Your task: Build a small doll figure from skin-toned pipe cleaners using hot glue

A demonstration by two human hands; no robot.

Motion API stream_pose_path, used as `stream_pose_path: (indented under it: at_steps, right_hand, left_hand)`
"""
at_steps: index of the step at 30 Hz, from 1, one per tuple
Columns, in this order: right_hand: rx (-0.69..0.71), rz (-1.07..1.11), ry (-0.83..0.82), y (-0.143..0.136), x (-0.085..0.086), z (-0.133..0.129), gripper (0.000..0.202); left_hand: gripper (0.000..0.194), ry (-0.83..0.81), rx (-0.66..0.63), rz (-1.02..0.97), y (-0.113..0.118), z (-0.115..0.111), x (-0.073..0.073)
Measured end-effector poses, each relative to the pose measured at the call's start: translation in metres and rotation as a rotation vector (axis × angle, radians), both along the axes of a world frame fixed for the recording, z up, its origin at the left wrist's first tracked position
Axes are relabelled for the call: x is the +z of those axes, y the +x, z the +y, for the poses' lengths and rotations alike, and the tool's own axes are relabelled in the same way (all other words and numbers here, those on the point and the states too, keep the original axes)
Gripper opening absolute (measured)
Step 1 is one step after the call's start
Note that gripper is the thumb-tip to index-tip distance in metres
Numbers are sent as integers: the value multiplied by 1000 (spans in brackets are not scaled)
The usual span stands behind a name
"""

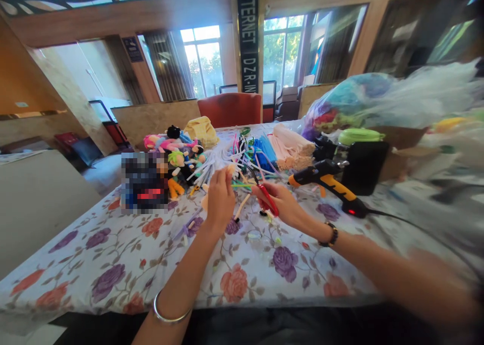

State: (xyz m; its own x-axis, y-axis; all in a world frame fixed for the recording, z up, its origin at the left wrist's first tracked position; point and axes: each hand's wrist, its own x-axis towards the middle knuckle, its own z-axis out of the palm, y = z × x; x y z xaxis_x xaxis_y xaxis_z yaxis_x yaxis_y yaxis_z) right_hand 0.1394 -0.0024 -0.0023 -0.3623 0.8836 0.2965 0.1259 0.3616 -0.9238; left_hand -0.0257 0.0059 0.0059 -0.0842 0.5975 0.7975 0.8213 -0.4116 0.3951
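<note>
My right hand (284, 204) is closed around red-handled scissors (269, 200), their dark blades angled up and to the left. Opposite it, the fingers of my left hand (220, 196) are pinched together at the near end of a thin yellow-green pipe cleaner (242, 186). This strip stretches across the gap toward the scissors. Whatever else my left fingers hold is hidden by the hand. Just beyond both hands lies a loose spread of white pipe cleaners (215, 158). A pale stem with a black tip (242, 207) rests on the tablecloth between my wrists.
A black and yellow glue gun (328, 181) with a lit red light and a cord stands at right. Colourful dolls (177, 156) are heaped at left. Blue (264, 151) and pale pink bundles (291, 146) lie behind. Plastic bags (408, 98) pile up at far right.
</note>
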Motion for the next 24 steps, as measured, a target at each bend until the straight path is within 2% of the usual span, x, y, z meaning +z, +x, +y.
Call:
stream_pose_path:
  at_steps: [6, 10, 15, 19, 24]
  right_hand:
    - [8, -20, -33, -4, -3, -1, 47]
    - [-6, -68, 25, -8, -4, -3, 48]
    - [-15, -34, 2, -11, -2, -10, 47]
    - [29, 8, -22, -13, -1, -13, 45]
    - [7, 3, -26, -14, -5, -11, 47]
  left_hand:
    - [31, 76, 53, 192, 5, -2, -4]
    - [31, 89, 94, 309, 7, -4, -5]
    - [33, 106, 163, 384, 7, -5, -5]
    - [32, 113, 138, 379, 8, -7, -5]
    - [33, 77, 79, 378, 10, -9, -4]
